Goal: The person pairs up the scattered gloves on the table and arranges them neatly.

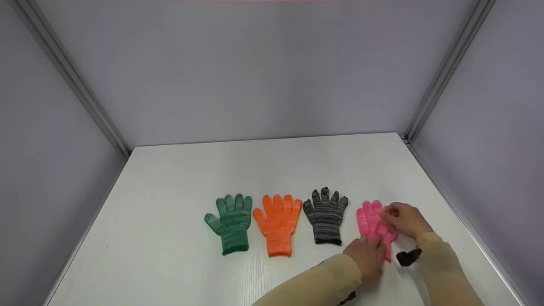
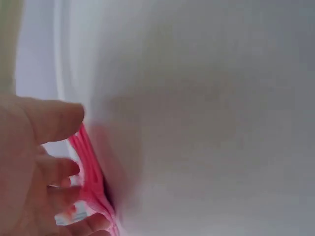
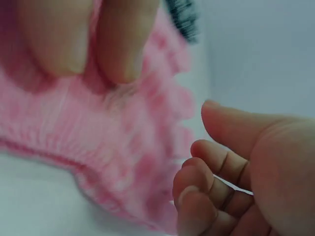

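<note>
A pink knit glove point(image 1: 368, 219) lies flat at the right end of a row of gloves on a white table point(image 1: 178, 263). My left hand point(image 1: 368, 257) presses its straight fingers on the glove's lower part. In the right wrist view two of its fingertips point(image 3: 120, 46) bear down on the pink knit point(image 3: 98, 132). My right hand point(image 1: 404, 220) lies at the glove's right edge, over its outer fingers. Its fingers point(image 3: 206, 177) are loosely curled, the thumb stands apart, and nothing shows between them. The left wrist view shows the left hand point(image 2: 34, 167) with the glove's edge point(image 2: 89, 169) under it.
Left of the pink glove lie a grey-and-black striped glove point(image 1: 326, 216), an orange glove point(image 1: 278, 224) and a green glove point(image 1: 231, 223), all palm-flat with fingers pointing away. Grey walls close the table at the back and on both sides.
</note>
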Available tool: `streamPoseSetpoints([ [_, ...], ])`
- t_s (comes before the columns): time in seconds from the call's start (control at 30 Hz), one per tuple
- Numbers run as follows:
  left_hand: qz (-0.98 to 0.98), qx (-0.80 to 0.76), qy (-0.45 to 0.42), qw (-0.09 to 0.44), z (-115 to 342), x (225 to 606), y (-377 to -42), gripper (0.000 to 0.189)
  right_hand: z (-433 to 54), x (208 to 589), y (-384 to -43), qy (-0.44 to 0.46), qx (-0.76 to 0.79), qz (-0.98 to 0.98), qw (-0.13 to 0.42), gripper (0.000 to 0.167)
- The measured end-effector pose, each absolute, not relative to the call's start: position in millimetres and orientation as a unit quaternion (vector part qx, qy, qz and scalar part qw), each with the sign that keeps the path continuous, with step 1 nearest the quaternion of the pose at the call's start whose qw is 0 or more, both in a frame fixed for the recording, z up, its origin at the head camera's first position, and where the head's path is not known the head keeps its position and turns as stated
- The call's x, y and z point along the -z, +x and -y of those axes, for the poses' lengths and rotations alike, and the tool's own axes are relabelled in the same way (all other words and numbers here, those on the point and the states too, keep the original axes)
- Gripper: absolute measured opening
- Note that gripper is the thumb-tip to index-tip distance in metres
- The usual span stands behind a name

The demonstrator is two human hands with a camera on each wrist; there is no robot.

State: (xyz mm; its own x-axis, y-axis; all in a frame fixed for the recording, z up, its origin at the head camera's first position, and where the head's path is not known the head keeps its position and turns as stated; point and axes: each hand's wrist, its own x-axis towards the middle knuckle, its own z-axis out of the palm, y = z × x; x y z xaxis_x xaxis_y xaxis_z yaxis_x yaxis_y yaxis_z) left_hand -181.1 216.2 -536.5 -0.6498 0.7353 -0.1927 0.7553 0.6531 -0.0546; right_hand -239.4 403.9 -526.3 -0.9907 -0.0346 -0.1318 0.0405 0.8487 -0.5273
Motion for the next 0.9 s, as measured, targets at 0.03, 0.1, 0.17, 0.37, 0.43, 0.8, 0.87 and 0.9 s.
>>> streamPoseSetpoints([
  [0.03,-0.907,0.056,0.411,0.075,-213.2,535.0,-180.5,0.05,-402.6,524.6,-231.3,0.001,0.275,-0.959,0.063,0.028],
  [0.1,-0.907,0.049,0.412,0.068,-207.0,532.8,-178.8,0.045,-399.1,522.9,-215.8,-0.01,0.277,-0.958,0.068,0.025],
  [0.17,-0.904,0.053,0.42,0.06,-201.7,530.4,-176.0,0.041,-394.5,523.5,-203.5,-0.026,0.271,-0.959,0.08,0.029],
  [0.37,-0.895,0.077,0.434,0.061,-199.1,533.4,-172.3,0.041,-383.2,527.8,-192.8,-0.063,0.228,-0.969,0.075,0.054],
  [0.43,-0.897,0.074,0.431,0.063,-202.0,534.3,-174.6,0.042,-380.5,528.1,-194.3,-0.072,0.215,-0.972,0.062,0.054],
  [0.8,-0.916,0.009,0.369,0.155,-218.3,532.6,-198.6,0.063,-377.9,537.4,-205.0,-0.071,0.221,-0.969,0.079,0.05],
  [0.87,-0.918,0.006,0.363,0.158,-218.6,533.1,-200.7,0.065,-380.2,538.7,-207.0,-0.082,0.226,-0.968,0.076,0.053],
  [0.9,-0.92,0.007,0.359,0.156,-218.6,532.9,-201.1,0.067,-381.3,539.4,-208.1,-0.085,0.226,-0.968,0.073,0.054],
])
